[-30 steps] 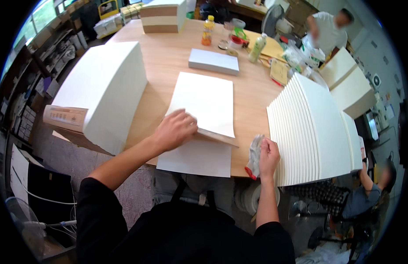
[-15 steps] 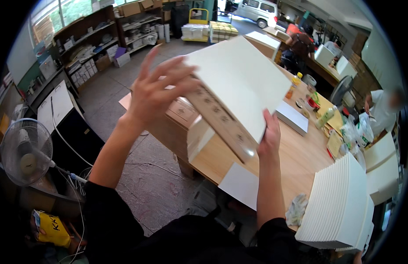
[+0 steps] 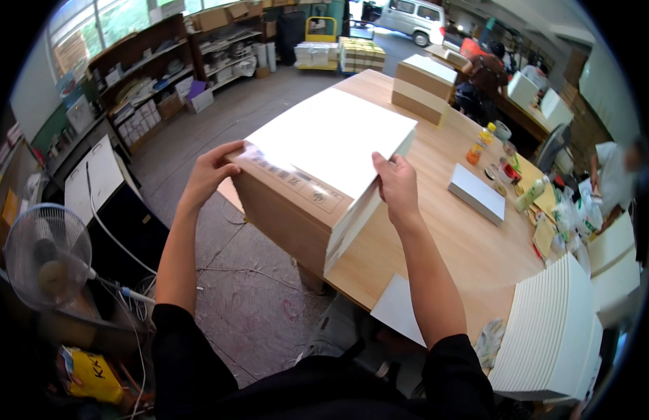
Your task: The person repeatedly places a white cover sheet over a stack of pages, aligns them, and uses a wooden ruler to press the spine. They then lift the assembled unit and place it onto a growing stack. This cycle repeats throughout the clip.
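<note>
Head view shows us both hands at a big white-topped stack [image 3: 331, 143], which sits at the left part of the wooden table [image 3: 436, 234], its brown front [image 3: 286, 217] turned toward us. Our left hand [image 3: 211, 173] is partly closed, with thumb and fingers bent around the near left corner of the stack's top. Our right hand [image 3: 398, 185] is curled at the right edge, thumb up by the white surface and fingers against the side — we cannot tell whether either hand grips only the uppermost layer or more of the stack below it. A strip along the front's upper edge shines and carries dark print. Nearer our right forearm, a loose white sheet [image 3: 400, 308] lies at the table's near edge, and a pale glove [image 3: 489, 341] lies just beside a tall ribbed pile [image 3: 541, 336] of white layers. Farther back we see a low white block [image 3: 477, 192], an orange bottle [image 3: 480, 145] with a yellow cap, and a pale green bottle [image 3: 531, 194]. Another brown-sided stack [image 3: 422, 89] stands toward the table's far end, while a person in white [image 3: 611, 164] is over at the right.
</note>
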Available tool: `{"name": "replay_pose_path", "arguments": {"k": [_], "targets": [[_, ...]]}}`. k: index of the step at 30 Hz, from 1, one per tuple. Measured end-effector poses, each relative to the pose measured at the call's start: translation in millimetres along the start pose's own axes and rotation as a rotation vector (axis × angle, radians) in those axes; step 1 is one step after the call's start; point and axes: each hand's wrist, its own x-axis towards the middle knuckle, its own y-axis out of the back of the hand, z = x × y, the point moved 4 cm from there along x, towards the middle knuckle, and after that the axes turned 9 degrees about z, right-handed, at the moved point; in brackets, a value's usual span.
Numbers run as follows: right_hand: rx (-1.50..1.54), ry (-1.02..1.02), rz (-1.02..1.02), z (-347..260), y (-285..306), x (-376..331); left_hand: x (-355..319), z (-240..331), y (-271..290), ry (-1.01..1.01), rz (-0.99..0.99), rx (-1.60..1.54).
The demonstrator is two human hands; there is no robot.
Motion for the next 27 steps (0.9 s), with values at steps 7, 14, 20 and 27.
{"name": "replay_pose_path", "arguments": {"k": [7, 14, 20, 27], "targets": [[-0.001, 0.109, 0.204, 6, 113, -124, 5, 48, 8, -0.365, 0.223, 0.369], [-0.154, 0.236, 0.402, -31, 208, -276, -87, 307, -313, -0.849, -0.370, -0.342], [-0.630, 0.609, 0.727, -116, 273, -356, -232, 471, -499, -1.347, -0.852, -0.576], [-0.928, 0.520, 0.879, -128, 318, -422, -297, 487, -568, -1.483, -1.148, -0.480]]}}
